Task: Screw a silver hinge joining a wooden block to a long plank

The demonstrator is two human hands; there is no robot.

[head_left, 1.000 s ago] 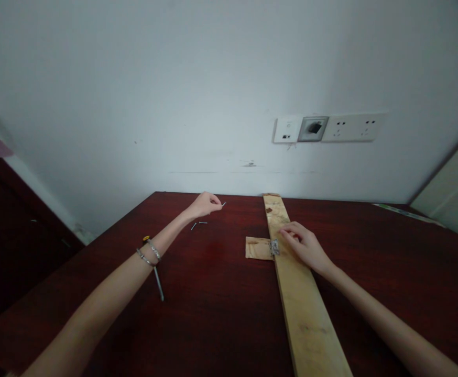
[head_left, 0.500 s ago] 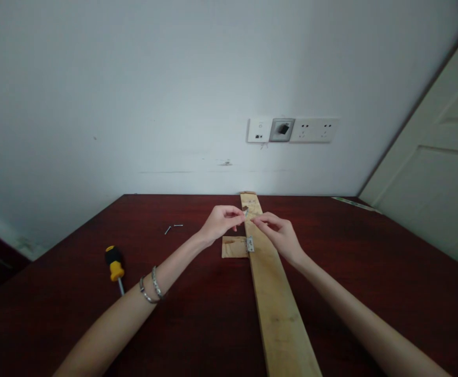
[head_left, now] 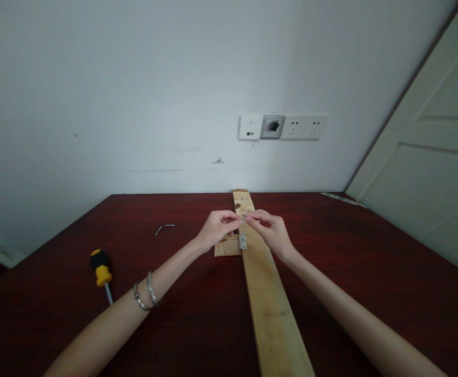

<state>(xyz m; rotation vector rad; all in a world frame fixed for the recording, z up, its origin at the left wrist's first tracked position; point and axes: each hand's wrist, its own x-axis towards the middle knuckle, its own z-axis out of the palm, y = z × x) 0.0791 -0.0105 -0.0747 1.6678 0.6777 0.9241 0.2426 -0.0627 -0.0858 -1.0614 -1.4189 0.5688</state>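
Observation:
A long pale wooden plank (head_left: 268,303) lies on the dark red table (head_left: 197,324), running away from me. A small wooden piece (head_left: 223,247) sits at its left side, joined by a small metal hinge (head_left: 242,241). My left hand (head_left: 217,229) and my right hand (head_left: 270,229) meet just above the hinge, fingertips pinched together on a small screw (head_left: 243,216). Bracelets circle my left wrist.
Two loose screws (head_left: 163,228) lie on the table to the left. A screwdriver (head_left: 102,272) with a yellow and black handle lies near the left forearm. A wall with a socket panel (head_left: 283,127) stands behind; a pale door (head_left: 429,173) is at the right.
My left hand came from the loose screws over to the plank with a screw. My right hand lifted off the plank to meet it above the hinge. The view shifted right.

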